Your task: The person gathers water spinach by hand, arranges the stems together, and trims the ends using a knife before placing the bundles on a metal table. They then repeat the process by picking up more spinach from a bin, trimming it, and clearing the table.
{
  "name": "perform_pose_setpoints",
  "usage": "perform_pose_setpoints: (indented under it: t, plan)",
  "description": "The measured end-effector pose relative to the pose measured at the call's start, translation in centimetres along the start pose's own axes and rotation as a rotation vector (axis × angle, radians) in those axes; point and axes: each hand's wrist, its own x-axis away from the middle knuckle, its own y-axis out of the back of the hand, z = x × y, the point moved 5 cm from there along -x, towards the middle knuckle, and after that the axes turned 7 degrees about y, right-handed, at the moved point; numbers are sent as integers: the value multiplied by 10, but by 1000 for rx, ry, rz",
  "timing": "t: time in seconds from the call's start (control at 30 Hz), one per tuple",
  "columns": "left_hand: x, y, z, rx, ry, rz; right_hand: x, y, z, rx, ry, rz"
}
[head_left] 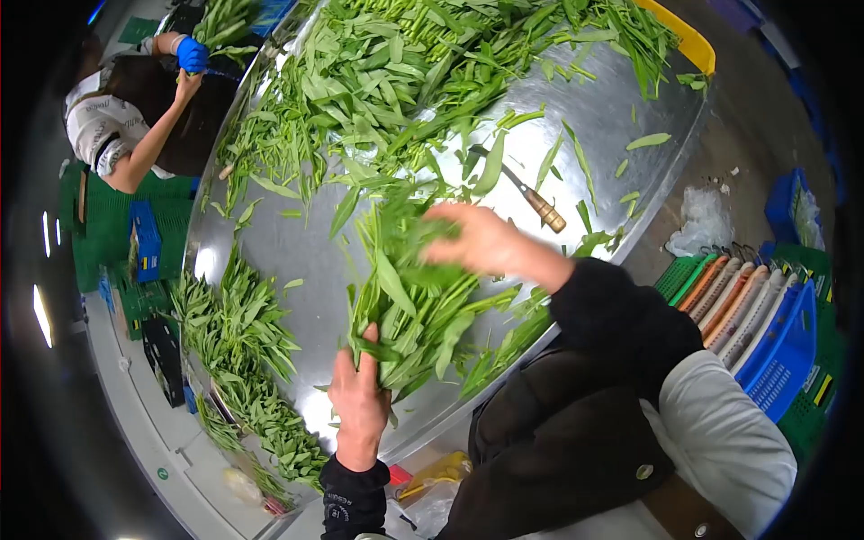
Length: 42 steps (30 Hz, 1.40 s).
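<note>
A loose bunch of water spinach point(418, 306), long-leaved with pale green stems, lies over the near part of the metal table. My left hand point(358, 387) is closed around its lower left end, thumb and fingers among the leaves. Above the bunch's upper side is my right hand point(477, 238), its fingers smeared by motion and overlapping the leaf tips. Just beyond that hand a knife point(540, 209) with a wooden handle rests on the metal, its curved blade partly under a leaf.
A big heap of greens point(378, 81) covers the far side of the metal table point(315, 225); another pile point(243, 351) lines the left. Across the table stands a person wearing a blue glove point(191, 54). Crates, including a blue basket point(778, 351), stand at right. A yellow container point(688, 40) sits at the far corner.
</note>
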Motion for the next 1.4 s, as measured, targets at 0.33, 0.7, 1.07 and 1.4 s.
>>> perform_pose_setpoints:
  t: [0.33, 0.7, 1.07, 1.4]
  plan:
    - [24, 13, 11, 68, -184, -66, -10, 8, -100, -508, -373, 289]
    - [28, 27, -4, 36, -291, -106, 3, 63, -87, -1121, -446, -44]
    - [23, 22, 2, 26, -368, -118, -1, 9, -12, -862, -333, 153]
    - [20, 17, 13, 60, -230, -126, 15, -26, -14, -37, -392, 718]
